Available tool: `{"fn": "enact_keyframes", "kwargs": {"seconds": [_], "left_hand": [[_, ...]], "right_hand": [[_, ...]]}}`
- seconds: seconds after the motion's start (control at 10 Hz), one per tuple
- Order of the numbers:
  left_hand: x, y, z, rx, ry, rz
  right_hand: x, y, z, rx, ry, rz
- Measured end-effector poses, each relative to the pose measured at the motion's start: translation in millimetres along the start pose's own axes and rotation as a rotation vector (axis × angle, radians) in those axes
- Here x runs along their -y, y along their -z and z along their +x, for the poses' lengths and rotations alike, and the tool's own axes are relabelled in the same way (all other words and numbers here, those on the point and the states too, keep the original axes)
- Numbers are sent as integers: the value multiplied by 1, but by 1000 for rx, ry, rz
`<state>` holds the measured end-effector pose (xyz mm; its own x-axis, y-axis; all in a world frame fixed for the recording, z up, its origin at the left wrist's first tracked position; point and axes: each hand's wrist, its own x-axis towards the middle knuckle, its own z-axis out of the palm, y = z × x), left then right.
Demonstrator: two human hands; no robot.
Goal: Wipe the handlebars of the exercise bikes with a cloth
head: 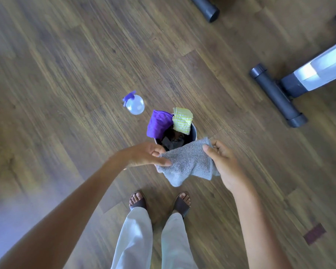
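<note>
1. A wooden plank floor seen from above. An exercise bike [318,72] stands ahead to the right, its handlebars out of view.
2. A grey cloth [190,164] hangs stretched left to right between both hands, over a bucket [194,131].
3. The left hand [147,154] pinches the cloth's left end. The right hand [223,162], nearer the bike, grips the right end with curled fingers.

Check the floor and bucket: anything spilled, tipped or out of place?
No spill shows. The spray bottle looks upright; a purple cloth and yellow cloth drape the bucket rim. One oddity: a dark reddish patch on the floorboards, lower right.
</note>
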<state>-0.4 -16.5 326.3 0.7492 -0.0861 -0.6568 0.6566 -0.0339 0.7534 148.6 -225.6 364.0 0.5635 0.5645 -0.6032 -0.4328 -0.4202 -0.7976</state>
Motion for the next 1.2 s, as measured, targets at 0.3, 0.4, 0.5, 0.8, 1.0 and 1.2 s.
{"fn": "enact_keyframes", "kwargs": {"seconds": [0.3,0.4,0.5,0.8,1.0,1.2], "left_hand": [[73,-39,37,-346,39,-691],[101,-42,60,-289,130,-645],[139,-42,90,-273,252,-620],[198,-23,209,-675,114,-34],[214,-29,232,-615,28,233],[212,-47,216,-759,186,487]], "right_hand": [[-109,-31,27,-121,-341,359],[-140,-33,49,-152,-389,380],[-172,-28,75,-209,-385,305],[-246,-26,180,-325,-282,168],[-276,-16,211,-377,-194,-60],[-280,-14,197,-449,-42,-471]]}}
